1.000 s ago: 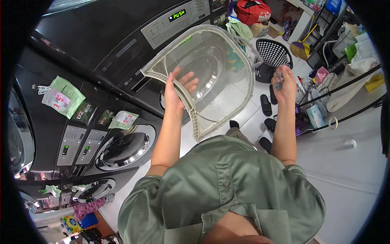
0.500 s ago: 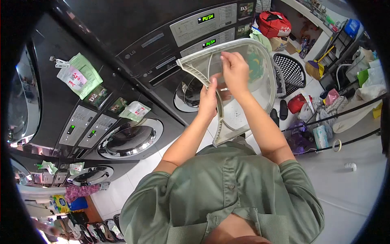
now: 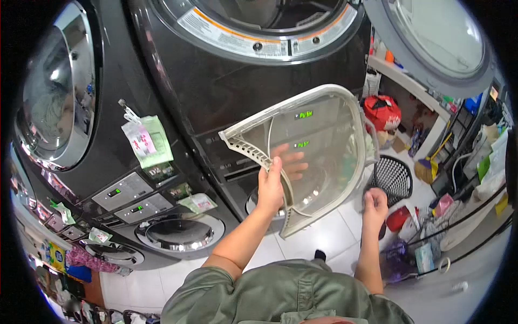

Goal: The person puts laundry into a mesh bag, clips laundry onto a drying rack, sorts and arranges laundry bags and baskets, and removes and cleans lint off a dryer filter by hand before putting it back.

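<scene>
A mesh lint filter (image 3: 329, 156) with a pale plastic frame is held up by my left hand (image 3: 272, 186). The thumb lies over its curved edge and the fingers show through the mesh behind it. Green PUSH displays of the dark machine are visible through the mesh. My right hand (image 3: 375, 204) is to the right of the filter, apart from it, with its fingers curled together. Whatever it may hold is too small to make out. Just behind that hand stands a black perforated basket (image 3: 393, 175).
An open round machine door (image 3: 440, 43) juts out at the upper right. Dark stacked machines (image 3: 226, 86) fill the left and centre, with green tags (image 3: 156, 143) clipped on. A red bag (image 3: 382, 112), a broom (image 3: 426, 168) and a rack with cloths are on the right.
My right hand has moved from in front of the filter to the lower right. The view has tilted up, bringing in the open machine door. My left hand keeps its hold on the filter.
</scene>
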`<state>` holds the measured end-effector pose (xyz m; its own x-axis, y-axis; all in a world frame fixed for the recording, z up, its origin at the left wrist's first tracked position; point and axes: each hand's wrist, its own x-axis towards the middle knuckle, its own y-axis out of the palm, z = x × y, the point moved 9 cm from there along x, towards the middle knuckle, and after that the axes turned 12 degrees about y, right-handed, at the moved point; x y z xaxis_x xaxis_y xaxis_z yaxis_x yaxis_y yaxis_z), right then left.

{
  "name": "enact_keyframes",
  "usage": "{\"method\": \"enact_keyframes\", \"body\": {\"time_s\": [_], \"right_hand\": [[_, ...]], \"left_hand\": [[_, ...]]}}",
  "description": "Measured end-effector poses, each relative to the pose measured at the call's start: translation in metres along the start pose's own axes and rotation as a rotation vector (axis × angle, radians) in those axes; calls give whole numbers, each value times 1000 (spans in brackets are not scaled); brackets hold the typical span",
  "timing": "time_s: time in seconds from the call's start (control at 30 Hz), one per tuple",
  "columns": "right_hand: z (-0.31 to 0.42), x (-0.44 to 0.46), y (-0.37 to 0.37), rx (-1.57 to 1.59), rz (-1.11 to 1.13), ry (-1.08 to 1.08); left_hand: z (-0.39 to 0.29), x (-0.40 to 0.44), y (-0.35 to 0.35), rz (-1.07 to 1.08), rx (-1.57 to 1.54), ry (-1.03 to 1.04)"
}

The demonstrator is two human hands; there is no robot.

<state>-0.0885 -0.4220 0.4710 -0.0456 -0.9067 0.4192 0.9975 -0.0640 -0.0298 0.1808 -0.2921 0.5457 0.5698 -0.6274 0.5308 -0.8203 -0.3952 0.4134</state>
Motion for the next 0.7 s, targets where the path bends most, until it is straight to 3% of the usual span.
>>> {"method": "enact_keyframes", "body": {"time_s": [0.03, 0.1, 0.23, 0.3, 0.33, 0.37, 0.47, 0.53, 0.63, 0.67, 0.7], "right_hand": [[-33, 1, 6, 237, 115, 376], [-37, 2, 21, 446, 277, 534], [-49, 13, 39, 525, 525, 621], [-52, 11, 50, 533, 658, 672], [-47, 7, 55, 576, 724, 704], [-40, 8, 55, 580, 729, 704], [-31, 4, 66, 607, 863, 870], [-32, 6, 74, 666, 933, 902], [-25, 11, 91, 704, 1088, 901], [-28, 22, 92, 726, 1027, 901], [-34, 31, 90, 741, 965, 916]], "left_hand": [[-7, 5, 11, -9, -17, 13], [-10, 22, 33, 45, -21, 21], [6, 31, 70, 184, 0, -159], [-49, 35, 83, 62, 307, 530], [-73, 33, 92, 80, 292, 775], [-81, 41, 95, 80, 298, 778], [-118, 22, 155, 726, 667, 1275], [-104, -4, 174, 1187, 900, 1562], [-101, 17, 179, 1222, 1061, 1620], [-109, 19, 187, 1160, 930, 1733], [-110, 25, 199, 1208, 1073, 1747]]}}
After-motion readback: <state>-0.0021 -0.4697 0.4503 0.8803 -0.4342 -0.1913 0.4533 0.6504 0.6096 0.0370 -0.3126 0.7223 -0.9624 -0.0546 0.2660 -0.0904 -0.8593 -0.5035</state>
